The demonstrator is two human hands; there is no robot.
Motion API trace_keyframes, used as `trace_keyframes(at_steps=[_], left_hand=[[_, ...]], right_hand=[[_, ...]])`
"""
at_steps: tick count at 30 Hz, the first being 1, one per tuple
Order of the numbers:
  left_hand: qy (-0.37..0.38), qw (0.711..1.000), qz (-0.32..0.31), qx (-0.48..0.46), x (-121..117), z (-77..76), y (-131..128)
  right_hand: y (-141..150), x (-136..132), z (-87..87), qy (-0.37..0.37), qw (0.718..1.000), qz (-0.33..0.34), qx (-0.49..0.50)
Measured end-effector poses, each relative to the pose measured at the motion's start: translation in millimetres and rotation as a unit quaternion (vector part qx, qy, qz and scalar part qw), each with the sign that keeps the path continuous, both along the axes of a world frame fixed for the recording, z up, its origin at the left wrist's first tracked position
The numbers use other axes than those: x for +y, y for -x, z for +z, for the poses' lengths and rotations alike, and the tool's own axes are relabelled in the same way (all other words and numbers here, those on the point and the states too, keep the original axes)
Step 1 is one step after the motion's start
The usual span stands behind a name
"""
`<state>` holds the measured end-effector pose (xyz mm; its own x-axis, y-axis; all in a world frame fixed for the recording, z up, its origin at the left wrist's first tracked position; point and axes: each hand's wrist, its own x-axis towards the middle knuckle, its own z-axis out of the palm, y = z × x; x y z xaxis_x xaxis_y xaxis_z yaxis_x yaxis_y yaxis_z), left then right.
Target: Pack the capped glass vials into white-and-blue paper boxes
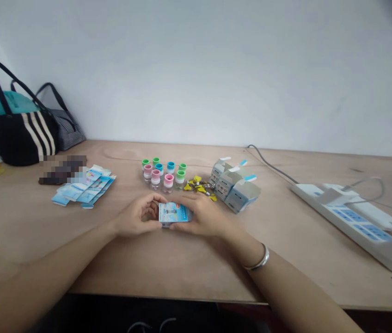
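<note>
A small light-blue cardboard box (172,212) with printed pictures lies flat between my hands, just above the table. My right hand (205,215) is closed round its right end, thumb along the near side and fingers over the far side. At its left end, my left hand (138,215) curls with thumb and fingertips at the box's corners. Beyond the hands stand several small clear bottles (168,182) with pink, blue and green tops. Beside them lies a pile of small yellow-and-metal pieces (199,185), too small to make out exactly.
Several flattened blue boxes (87,187) are stacked at left, near a dark object (64,171) partly blurred out. Opened boxes (239,194) stand right of the bottles. A white power strip (348,219) with cables lies at right. Bags (22,134) sit at the back left.
</note>
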<state>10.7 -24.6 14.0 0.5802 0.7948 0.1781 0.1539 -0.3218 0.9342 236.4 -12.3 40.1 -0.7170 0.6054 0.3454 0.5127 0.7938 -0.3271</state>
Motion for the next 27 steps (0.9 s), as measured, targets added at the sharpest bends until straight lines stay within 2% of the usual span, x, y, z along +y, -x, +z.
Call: trace_keyframes(at_steps=[3, 6, 8, 10, 12, 14, 15, 17, 19, 23, 25, 27], left_hand=[[-0.101, 0.993, 0.015, 0.055, -2, 0.2, -3], [-0.221, 0.965, 0.063, 0.125, -4, 3.7, -4], [-0.265, 0.947, 0.082, 0.16, -3, 8.2, -1], [-0.264, 0.944, 0.097, 0.172, 1, 12.3, 9], [-0.233, 0.95, 0.143, 0.152, 9, 13.7, 23], [-0.18, 0.948, 0.242, 0.102, 20, 11.8, 38], [-0.162, 0.937, 0.297, 0.088, 27, 9.9, 45], [-0.155, 0.894, 0.405, 0.116, 39, 5.7, 54], [-0.163, 0.847, 0.463, 0.205, 51, 2.5, 58], [-0.192, 0.763, 0.47, 0.401, 70, 2.0, 50], [-0.203, 0.716, 0.481, 0.464, 80, 2.9, 44], [-0.196, 0.691, 0.487, 0.496, 88, 2.6, 40]], right_hand=[[2, -1, -2.3, -0.017, 1.0, 0.003, -0.005], [4, -3, -3.6, -0.04, 0.999, -0.006, -0.005], [2, -3, -3.5, -0.066, 0.997, -0.034, 0.015], [-1, 0, -3.2, -0.092, 0.992, -0.064, 0.056], [-6, 5, -3.9, -0.108, 0.985, -0.082, 0.104], [-9, 9, -6.2, -0.111, 0.98, -0.086, 0.138], [-10, 11, -7.8, -0.108, 0.98, -0.088, 0.145], [-9, 12, -11.4, -0.091, 0.984, -0.089, 0.127], [-7, 10, -14.4, -0.069, 0.991, -0.082, 0.081], [-3, 5, -18.2, -0.032, 0.997, -0.066, 0.016], [-3, 5, -19.9, -0.018, 0.998, -0.064, 0.009], [-3, 6, -22.0, -0.013, 0.998, -0.055, 0.014]])
